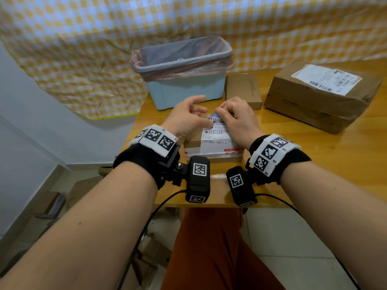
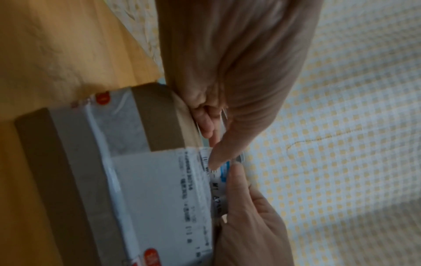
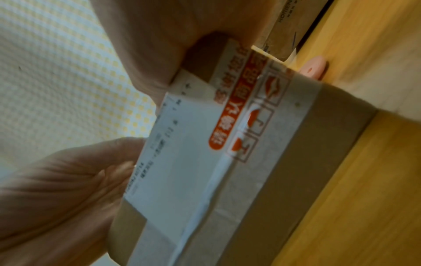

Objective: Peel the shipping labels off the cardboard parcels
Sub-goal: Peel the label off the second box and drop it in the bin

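Note:
A small cardboard parcel [image 1: 191,141] lies on the table in front of me, with a white shipping label [image 1: 216,136] across its top. My right hand [image 1: 237,119] pinches the far edge of the label [image 2: 219,177], which is lifted a little. My left hand [image 1: 187,117] holds the parcel [image 2: 159,117]: its thumb presses on the label's far edge and its fingers curl at the far side. The right wrist view shows the label [image 3: 182,162], printed tape and both hands at the far edge. A large parcel [image 1: 314,101] with its own label [image 1: 326,79] stands at the right.
A pale blue bin [image 1: 182,88] with a pink liner stands just behind the hands. A flat brown box [image 1: 243,91] lies between the bin and the large parcel. The wooden table [image 1: 314,164] ends close to my wrists. A checked cloth hangs behind.

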